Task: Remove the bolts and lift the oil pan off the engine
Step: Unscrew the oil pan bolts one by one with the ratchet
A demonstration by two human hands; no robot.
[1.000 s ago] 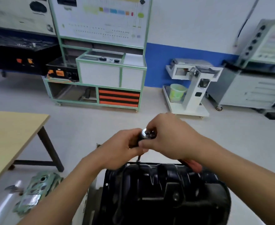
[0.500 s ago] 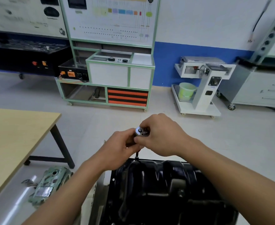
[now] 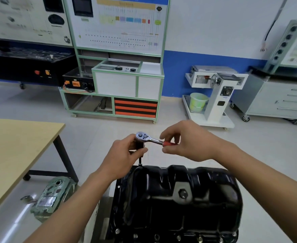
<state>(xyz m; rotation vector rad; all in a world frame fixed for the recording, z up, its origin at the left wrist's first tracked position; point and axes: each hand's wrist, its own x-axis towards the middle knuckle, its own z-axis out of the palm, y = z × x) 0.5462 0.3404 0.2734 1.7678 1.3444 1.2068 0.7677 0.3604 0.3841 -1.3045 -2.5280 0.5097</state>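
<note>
A glossy black oil pan lies bottom-up on the engine at the lower centre, with a drain plug on its side and bolts along its near flange. A ratchet wrench with a silver head and red handle stands on a black extension that reaches down to the pan's far left corner. My left hand grips the extension just under the ratchet head. My right hand pinches the red handle, which points right.
A wooden table stands at the left. A green metal casting lies on the floor below it. Training benches, a white engine stand with a green bucket, and a grey drawer cabinet line the far wall.
My right hand has slid from the ratchet head out along the handle to the right, which uncovers the head and red grip. The camera has tilted down slightly.
</note>
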